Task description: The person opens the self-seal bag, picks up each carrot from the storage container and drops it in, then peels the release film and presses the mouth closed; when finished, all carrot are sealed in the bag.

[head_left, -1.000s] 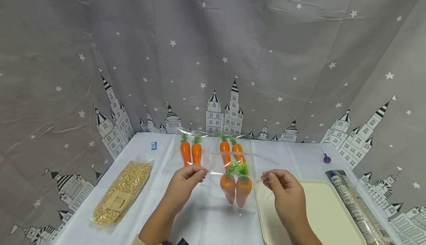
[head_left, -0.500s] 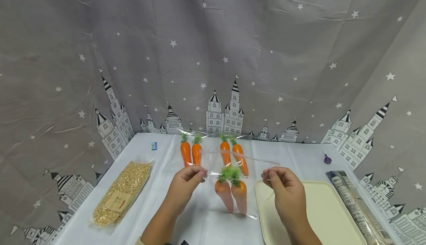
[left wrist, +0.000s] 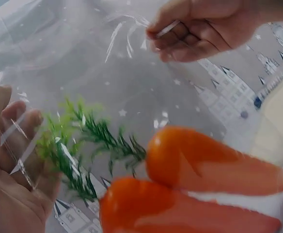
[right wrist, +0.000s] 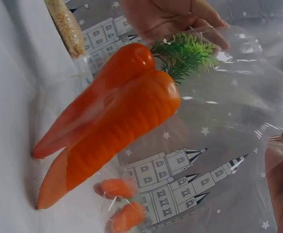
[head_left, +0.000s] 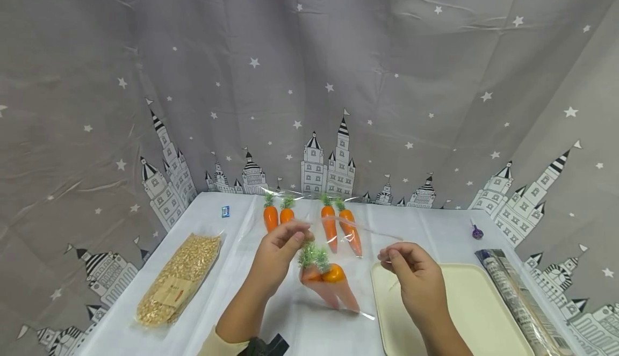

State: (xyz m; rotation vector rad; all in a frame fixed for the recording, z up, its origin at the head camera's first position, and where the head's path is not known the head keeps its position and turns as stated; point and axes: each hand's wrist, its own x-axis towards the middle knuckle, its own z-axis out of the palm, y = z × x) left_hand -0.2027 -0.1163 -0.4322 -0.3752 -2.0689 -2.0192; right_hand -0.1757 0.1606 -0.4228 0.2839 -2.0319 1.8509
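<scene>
A clear plastic bag hangs above the table, stretched between both hands. Inside it, two orange toy carrots with green leafy tops lie slanted, leaves towards the left hand and tips down to the right. My left hand pinches the bag's upper left edge between thumb and fingers, close to the leaves. On the opposite side, my right hand pinches the upper right edge, its fingers curled. In the left wrist view the film between the hands is see-through and glossy.
Behind lie more bagged carrots in two pairs, one left and one right. A grain bag lies left, a cream tray under the right hand. Beyond are a long wrapped packet, a purple item and a small blue packet.
The left hand has risen and shifted slightly right. The carrots in the held bag have swung left and now slant, leaves to the left. The right hand has hardly moved.
</scene>
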